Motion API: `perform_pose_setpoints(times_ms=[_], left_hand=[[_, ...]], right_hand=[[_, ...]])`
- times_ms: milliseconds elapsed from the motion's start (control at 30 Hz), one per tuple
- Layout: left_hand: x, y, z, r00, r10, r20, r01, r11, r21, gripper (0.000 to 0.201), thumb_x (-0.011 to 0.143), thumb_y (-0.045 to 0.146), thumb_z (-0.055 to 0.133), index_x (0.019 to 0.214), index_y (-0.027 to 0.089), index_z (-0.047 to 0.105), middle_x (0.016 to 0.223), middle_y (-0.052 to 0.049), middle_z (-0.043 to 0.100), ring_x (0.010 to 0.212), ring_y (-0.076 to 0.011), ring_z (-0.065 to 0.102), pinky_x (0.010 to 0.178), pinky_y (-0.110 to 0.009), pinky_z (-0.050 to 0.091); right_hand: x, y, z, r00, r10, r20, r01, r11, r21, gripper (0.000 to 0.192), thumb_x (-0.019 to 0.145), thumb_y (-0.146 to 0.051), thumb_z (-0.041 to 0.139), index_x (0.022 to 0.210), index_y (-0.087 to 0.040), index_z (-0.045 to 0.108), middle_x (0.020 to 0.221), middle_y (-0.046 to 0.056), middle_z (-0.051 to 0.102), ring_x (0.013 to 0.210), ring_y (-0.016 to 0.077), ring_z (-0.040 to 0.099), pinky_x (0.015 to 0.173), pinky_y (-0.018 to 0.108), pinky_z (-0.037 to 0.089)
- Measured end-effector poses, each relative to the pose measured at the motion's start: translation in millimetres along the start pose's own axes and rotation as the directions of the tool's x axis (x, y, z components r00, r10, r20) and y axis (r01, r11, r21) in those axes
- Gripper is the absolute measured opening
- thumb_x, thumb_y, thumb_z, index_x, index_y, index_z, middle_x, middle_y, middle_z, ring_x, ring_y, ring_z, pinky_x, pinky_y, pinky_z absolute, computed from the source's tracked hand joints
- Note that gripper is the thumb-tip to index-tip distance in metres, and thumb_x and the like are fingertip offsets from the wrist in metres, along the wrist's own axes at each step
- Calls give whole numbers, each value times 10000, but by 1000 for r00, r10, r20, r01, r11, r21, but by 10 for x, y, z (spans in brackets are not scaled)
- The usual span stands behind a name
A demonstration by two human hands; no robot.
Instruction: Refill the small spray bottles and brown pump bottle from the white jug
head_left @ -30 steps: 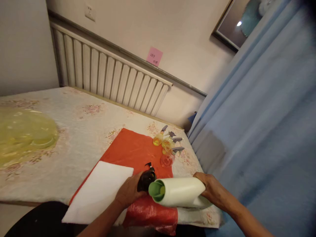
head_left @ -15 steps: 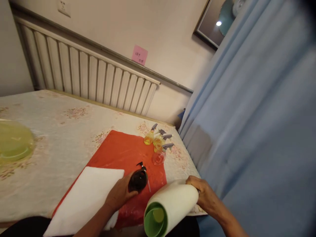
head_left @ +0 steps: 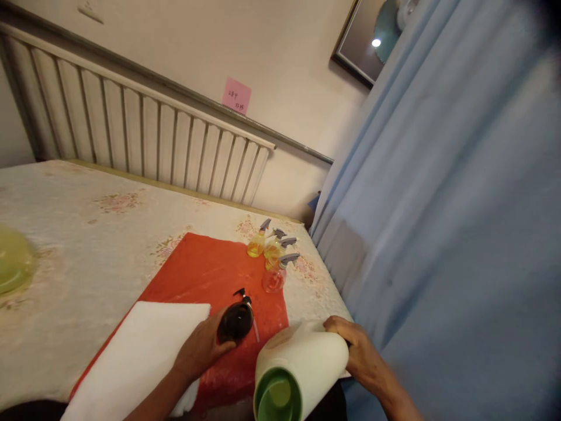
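My left hand (head_left: 199,348) is wrapped round a dark bottle (head_left: 235,323), whose round end faces me. Just behind it, a black pump head (head_left: 243,296) with a thin pale tube lies over the red mat (head_left: 193,269). My right hand (head_left: 359,351) grips a large white jug (head_left: 307,362) at its far right end; the handle is mostly hidden by the fingers. Tilted on its side, the jug points its round green end (head_left: 279,394) toward me. A gap separates the jug from the dark bottle.
Several trigger spray bottles (head_left: 274,279) with yellow or pinkish contents stand at the mat's far right corner. A folded white cloth (head_left: 135,356) covers the mat's near left. A yellow-green basin (head_left: 13,260) sits far left. Blue curtain (head_left: 438,204) hangs at the right.
The whole view has shifted, so the scene sits a little further left. The jug's green end is turned more toward me. Both hands keep their holds.
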State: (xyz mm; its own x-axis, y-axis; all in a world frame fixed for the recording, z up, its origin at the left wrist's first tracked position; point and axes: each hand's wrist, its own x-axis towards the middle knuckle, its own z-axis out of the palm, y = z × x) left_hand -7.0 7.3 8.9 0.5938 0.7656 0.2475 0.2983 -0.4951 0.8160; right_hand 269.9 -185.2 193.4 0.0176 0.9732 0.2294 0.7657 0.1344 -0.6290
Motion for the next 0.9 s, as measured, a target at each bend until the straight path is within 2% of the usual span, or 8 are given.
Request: perform_pose_setpoints(times_ms=[133, 400, 900], left_hand=[[4, -47, 29, 999, -33, -12, 33, 999, 20, 744, 705, 372, 731, 1385, 289, 440, 1274, -47, 664, 1171, -294, 614, 1016, -413, 460], [18, -43, 30, 1000, -16, 0, 16, 1000, 4, 734, 712, 354, 720, 1381, 272, 428, 1280, -67, 649, 1161, -298, 610, 1006, -425, 460], [34, -10, 8, 999, -33, 31, 33, 999, 9, 758, 722, 366, 713, 1407, 283, 399, 1355, -56, 613, 1240, -305, 566, 1073, -433, 411]], right_hand=[[-18, 21, 12, 1000, -13, -16, 13, 1000, 28, 229, 767, -107, 597, 611, -201, 457, 666, -29, 513, 640, 124, 482, 599, 232, 348], [-45, 75, 22, 999, 6, -44, -4, 999, 52, 212, 763, -134, 602, 621, -203, 459, 673, -23, 515, 643, 132, 480, 606, 239, 360], [-133, 150, 46, 982, 148, -115, -135, 984, 112, 87, 723, -164, 626, 668, -192, 565, 725, 1, 618, 691, 156, 556, 642, 244, 416]])
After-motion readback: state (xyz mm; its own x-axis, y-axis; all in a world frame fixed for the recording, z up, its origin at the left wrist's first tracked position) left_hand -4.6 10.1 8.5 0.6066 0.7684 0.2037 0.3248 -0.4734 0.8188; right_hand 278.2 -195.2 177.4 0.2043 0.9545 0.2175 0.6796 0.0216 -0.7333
